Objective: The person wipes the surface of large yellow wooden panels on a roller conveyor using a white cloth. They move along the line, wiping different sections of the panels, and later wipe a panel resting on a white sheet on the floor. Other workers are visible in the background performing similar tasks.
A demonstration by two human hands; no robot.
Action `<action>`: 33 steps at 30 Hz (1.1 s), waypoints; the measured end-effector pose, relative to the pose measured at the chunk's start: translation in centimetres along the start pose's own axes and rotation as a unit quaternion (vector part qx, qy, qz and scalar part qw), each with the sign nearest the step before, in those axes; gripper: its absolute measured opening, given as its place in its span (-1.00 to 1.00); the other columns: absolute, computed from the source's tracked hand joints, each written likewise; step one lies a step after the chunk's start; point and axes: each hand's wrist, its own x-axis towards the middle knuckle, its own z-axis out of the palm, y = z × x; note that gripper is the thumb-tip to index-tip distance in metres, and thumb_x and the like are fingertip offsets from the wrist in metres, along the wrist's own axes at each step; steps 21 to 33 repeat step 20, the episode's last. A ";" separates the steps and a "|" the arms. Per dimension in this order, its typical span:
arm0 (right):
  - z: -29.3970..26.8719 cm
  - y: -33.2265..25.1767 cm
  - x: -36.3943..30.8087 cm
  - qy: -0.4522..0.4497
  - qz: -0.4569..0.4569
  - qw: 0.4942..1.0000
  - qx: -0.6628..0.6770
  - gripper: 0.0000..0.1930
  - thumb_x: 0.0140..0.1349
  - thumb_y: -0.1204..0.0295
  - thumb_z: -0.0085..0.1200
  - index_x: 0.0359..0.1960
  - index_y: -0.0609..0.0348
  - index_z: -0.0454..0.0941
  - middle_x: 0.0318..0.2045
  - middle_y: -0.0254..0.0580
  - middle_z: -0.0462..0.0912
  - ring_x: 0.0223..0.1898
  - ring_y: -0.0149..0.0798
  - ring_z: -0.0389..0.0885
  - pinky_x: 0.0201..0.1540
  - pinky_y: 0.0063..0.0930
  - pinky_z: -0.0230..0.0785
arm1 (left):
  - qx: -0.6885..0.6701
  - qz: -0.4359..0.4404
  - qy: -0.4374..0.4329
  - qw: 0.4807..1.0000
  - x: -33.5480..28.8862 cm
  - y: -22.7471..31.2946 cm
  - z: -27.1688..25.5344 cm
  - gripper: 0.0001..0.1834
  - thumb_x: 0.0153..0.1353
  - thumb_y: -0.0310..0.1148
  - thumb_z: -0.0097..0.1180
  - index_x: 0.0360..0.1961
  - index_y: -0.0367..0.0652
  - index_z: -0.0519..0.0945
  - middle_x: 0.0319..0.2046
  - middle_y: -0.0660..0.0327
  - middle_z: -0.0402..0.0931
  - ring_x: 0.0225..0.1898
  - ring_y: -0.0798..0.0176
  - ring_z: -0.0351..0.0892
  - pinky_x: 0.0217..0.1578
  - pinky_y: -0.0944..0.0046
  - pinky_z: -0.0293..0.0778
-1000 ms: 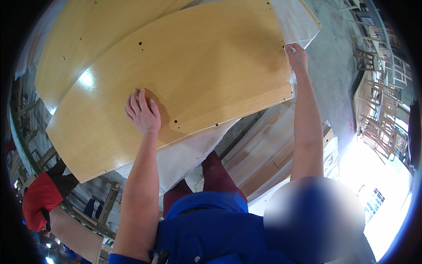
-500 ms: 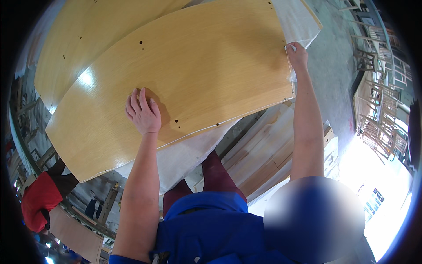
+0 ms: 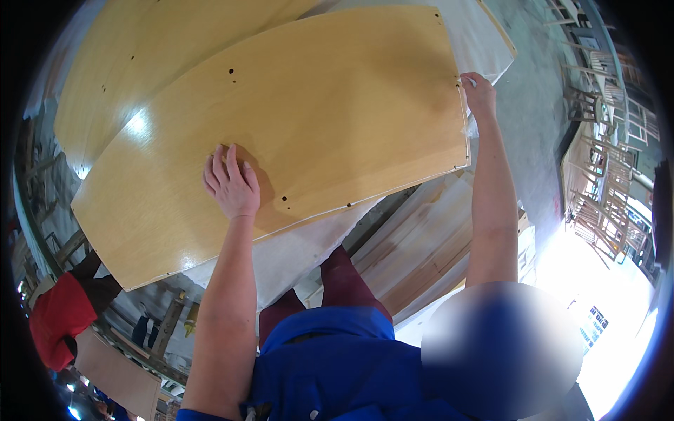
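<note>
A large varnished wooden panel (image 3: 337, 105) with a curved far edge and several dark holes lies in front of me. My left hand (image 3: 234, 184) rests on its face, fingers slightly spread and holding nothing. At the panel's right edge is my right hand (image 3: 480, 95), its fingers bent and pressed together against the edge. Whatever is between those fingertips is too small to make out. A thin white line runs along the near edge and the right edge. Whitish sheeting (image 3: 309, 242) shows under the near side.
A second varnished panel (image 3: 98, 77) lies beyond at the left. Stacked boards (image 3: 421, 231) stand below the near edge. A person in a red top (image 3: 60, 319) is at the lower left. Several wooden chairs (image 3: 604, 175) line the far right, past a grey floor (image 3: 526, 126).
My right hand has shifted only slightly at the panel's right edge. My left hand keeps its place on the panel. The whole view has moved a little.
</note>
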 end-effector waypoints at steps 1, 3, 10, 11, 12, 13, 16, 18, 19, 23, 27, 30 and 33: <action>-0.1 -0.2 0.0 -0.006 0.004 1.000 -0.004 -0.77 0.15 0.29 -0.01 -0.23 0.07 0.59 -0.31 0.02 0.61 -0.22 -0.03 0.57 -0.10 -0.28 0.35 | 0.004 -0.001 -0.003 1.000 0.0 0.0 0.0 -0.56 0.20 -0.19 -0.15 0.12 0.04 0.31 0.17 0.15 0.19 0.19 -0.01 0.09 0.19 -0.04 -0.02; -0.4 -0.3 0.0 -0.017 0.014 1.000 -0.008 -0.76 0.14 0.29 0.00 -0.24 0.08 0.59 -0.31 0.03 0.61 -0.22 -0.03 0.57 -0.10 -0.28 0.36 | 0.002 -0.002 -0.007 1.000 0.0 0.2 0.0 -0.56 0.20 -0.20 -0.15 0.13 0.04 0.31 0.17 0.15 0.19 0.19 -0.01 0.09 0.19 -0.04 -0.02; -1.4 -1.5 -0.7 -0.071 0.077 0.994 -0.007 -0.72 0.09 0.24 0.05 -0.24 0.13 0.60 -0.34 0.06 0.62 -0.22 -0.03 0.57 -0.13 -0.28 0.35 | -0.012 -0.009 -0.006 1.000 -0.1 0.1 0.1 -0.55 0.19 -0.20 -0.14 0.13 0.05 0.30 0.17 0.16 0.18 0.19 -0.01 0.09 0.19 -0.04 -0.03; -1.5 -1.4 -0.8 -0.080 0.091 0.993 -0.005 -0.71 0.08 0.23 0.06 -0.24 0.13 0.60 -0.34 0.06 0.62 -0.22 -0.03 0.57 -0.13 -0.28 0.35 | -0.011 -0.007 -0.005 1.000 -0.1 0.1 0.1 -0.55 0.19 -0.20 -0.14 0.13 0.05 0.30 0.17 0.16 0.18 0.19 -0.01 0.09 0.18 -0.04 -0.02; -1.5 -1.3 -0.8 -0.072 0.084 0.994 -0.006 -0.71 0.09 0.24 0.05 -0.24 0.13 0.60 -0.34 0.06 0.62 -0.22 -0.03 0.57 -0.13 -0.28 0.36 | -0.009 -0.006 -0.003 1.000 -0.1 0.0 0.1 -0.55 0.19 -0.20 -0.14 0.13 0.05 0.30 0.17 0.16 0.19 0.19 -0.01 0.09 0.18 -0.04 -0.02; -1.3 -1.3 -0.8 -0.066 0.076 0.995 -0.006 -0.72 0.09 0.24 0.05 -0.24 0.13 0.60 -0.34 0.06 0.62 -0.22 -0.03 0.57 -0.13 -0.29 0.36 | -0.006 -0.005 -0.001 1.000 -0.1 0.0 0.1 -0.55 0.19 -0.20 -0.14 0.13 0.05 0.31 0.17 0.17 0.19 0.19 0.00 0.09 0.18 -0.04 -0.02; -1.0 0.2 -0.8 -0.041 0.048 0.998 -0.006 -0.73 0.10 0.26 0.04 -0.24 0.14 0.60 -0.33 0.06 0.62 -0.22 -0.04 0.58 -0.13 -0.30 0.36 | -0.006 0.001 -0.004 1.000 0.0 0.2 0.0 -0.55 0.19 -0.20 -0.14 0.14 0.05 0.30 0.17 0.17 0.18 0.20 0.00 0.08 0.19 -0.03 -0.03; -0.7 0.5 -0.5 -0.030 0.023 0.999 -0.004 -0.73 0.11 0.27 0.03 -0.24 0.15 0.59 -0.32 0.07 0.61 -0.21 -0.04 0.58 -0.13 -0.30 0.36 | -0.010 -0.001 -0.006 1.000 0.0 0.2 0.0 -0.54 0.19 -0.20 -0.14 0.14 0.05 0.30 0.18 0.17 0.18 0.20 0.00 0.07 0.19 -0.03 -0.04; -0.6 0.6 -0.4 -0.025 0.011 1.000 -0.005 -0.74 0.12 0.27 0.03 -0.24 0.15 0.59 -0.32 0.07 0.61 -0.21 -0.04 0.58 -0.13 -0.30 0.36 | -0.012 -0.001 -0.008 1.000 0.0 0.2 0.0 -0.54 0.19 -0.19 -0.14 0.14 0.05 0.29 0.18 0.17 0.17 0.20 0.01 0.07 0.19 -0.03 -0.04; -0.5 0.6 -0.3 -0.021 -0.001 1.000 -0.007 -0.74 0.12 0.28 0.03 -0.24 0.16 0.59 -0.31 0.07 0.61 -0.20 -0.04 0.58 -0.12 -0.30 0.36 | -0.011 -0.002 -0.008 1.000 0.0 0.2 0.0 -0.54 0.19 -0.19 -0.14 0.14 0.05 0.29 0.18 0.17 0.17 0.20 0.01 0.07 0.19 -0.03 -0.04; -0.5 0.6 -0.3 -0.021 -0.001 1.000 -0.007 -0.74 0.12 0.28 0.03 -0.24 0.16 0.59 -0.31 0.07 0.61 -0.20 -0.04 0.58 -0.12 -0.30 0.36 | -0.011 -0.002 -0.008 1.000 0.0 0.2 0.0 -0.54 0.19 -0.19 -0.14 0.14 0.05 0.29 0.18 0.17 0.17 0.20 0.01 0.07 0.19 -0.03 -0.04; -0.5 0.6 -0.3 -0.021 -0.001 1.000 -0.007 -0.74 0.12 0.28 0.03 -0.24 0.16 0.59 -0.31 0.07 0.61 -0.20 -0.04 0.58 -0.12 -0.30 0.36 | -0.011 -0.002 -0.008 1.000 0.0 0.2 0.0 -0.54 0.19 -0.19 -0.14 0.14 0.05 0.29 0.18 0.17 0.17 0.20 0.01 0.07 0.19 -0.03 -0.04; -0.5 0.6 -0.3 -0.021 -0.001 1.000 -0.007 -0.74 0.12 0.28 0.03 -0.24 0.16 0.59 -0.31 0.07 0.61 -0.20 -0.04 0.58 -0.12 -0.30 0.36 | -0.011 -0.002 -0.008 1.000 0.0 0.2 0.0 -0.54 0.19 -0.19 -0.14 0.14 0.05 0.29 0.18 0.17 0.17 0.20 0.01 0.07 0.19 -0.03 -0.04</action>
